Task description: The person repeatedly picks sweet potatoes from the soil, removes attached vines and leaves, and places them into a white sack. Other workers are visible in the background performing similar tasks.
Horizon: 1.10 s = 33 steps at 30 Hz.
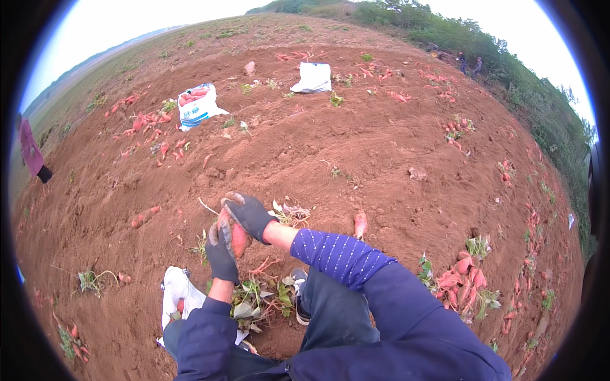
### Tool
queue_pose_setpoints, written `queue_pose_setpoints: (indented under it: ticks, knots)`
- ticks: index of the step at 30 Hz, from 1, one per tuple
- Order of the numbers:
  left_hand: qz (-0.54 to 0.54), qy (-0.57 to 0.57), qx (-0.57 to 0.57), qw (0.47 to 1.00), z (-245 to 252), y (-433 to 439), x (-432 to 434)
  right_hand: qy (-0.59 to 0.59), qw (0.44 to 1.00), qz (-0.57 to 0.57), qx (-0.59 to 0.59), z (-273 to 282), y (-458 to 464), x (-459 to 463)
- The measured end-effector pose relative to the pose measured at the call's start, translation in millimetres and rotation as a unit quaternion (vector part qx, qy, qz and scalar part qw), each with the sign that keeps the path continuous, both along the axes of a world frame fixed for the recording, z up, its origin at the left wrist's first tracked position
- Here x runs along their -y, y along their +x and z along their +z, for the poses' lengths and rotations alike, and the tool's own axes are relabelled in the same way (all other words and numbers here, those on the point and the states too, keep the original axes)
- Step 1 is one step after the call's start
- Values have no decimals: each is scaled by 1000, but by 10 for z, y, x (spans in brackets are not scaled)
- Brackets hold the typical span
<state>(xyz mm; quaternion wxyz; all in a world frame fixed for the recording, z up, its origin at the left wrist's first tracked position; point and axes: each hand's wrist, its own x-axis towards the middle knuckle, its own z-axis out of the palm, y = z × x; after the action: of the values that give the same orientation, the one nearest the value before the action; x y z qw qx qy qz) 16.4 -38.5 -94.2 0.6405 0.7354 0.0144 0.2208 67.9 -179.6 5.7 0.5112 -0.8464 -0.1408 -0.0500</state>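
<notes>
Both my hands, in dark work gloves with soil on the fingers, hold one large sweet potato [239, 240] above the red soil. My left hand [221, 252] grips its near left side. My right hand [248, 214] holds its upper end, with the fingers curled over the top. A thin root or stem sticks out to the left near the fingertips. Under the hands, by my shoe, lies a heap of sweet potato vines and leaves [252, 305]. To the left of my left forearm stands a white sack [178, 290] with some sweet potatoes in it, partly hidden by my sleeve.
A filled white sack [198, 112] and another white sack [312, 78] stand farther out. Sweet potato piles lie at the right [460, 281] and upper left [143, 123]; a single one [360, 224] lies ahead. A person in pink [31, 147] is at far left, two people at upper right.
</notes>
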Motion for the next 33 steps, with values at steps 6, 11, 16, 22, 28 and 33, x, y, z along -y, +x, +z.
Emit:
queue_pose_setpoints:
  ticks: [6, 11, 16, 22, 28, 33]
  knots:
    - [-274, -438, -11, 856, -27, 407, -22, 236, 961, 2, -146, -39, -49, 84]
    - [-171, -163, -31, 971, -30, 208, 10, 349, 902, 6, -255, -219, 8, 29]
    - [0, -45, -74, 996, -191, -15, 28, 97, 990, -37, -98, -177, -43, -19]
    - [-23, 3, -69, 997, -210, 48, 30, -16, 999, -23, -16, 143, -371, -8]
    - [-337, -585, -4, 738, 484, -17, 65, -15, 994, -38, 105, 93, -191, 53]
    - [-247, -415, -116, 868, 810, -157, -7, -3, 994, 37, 103, 262, -313, -20]
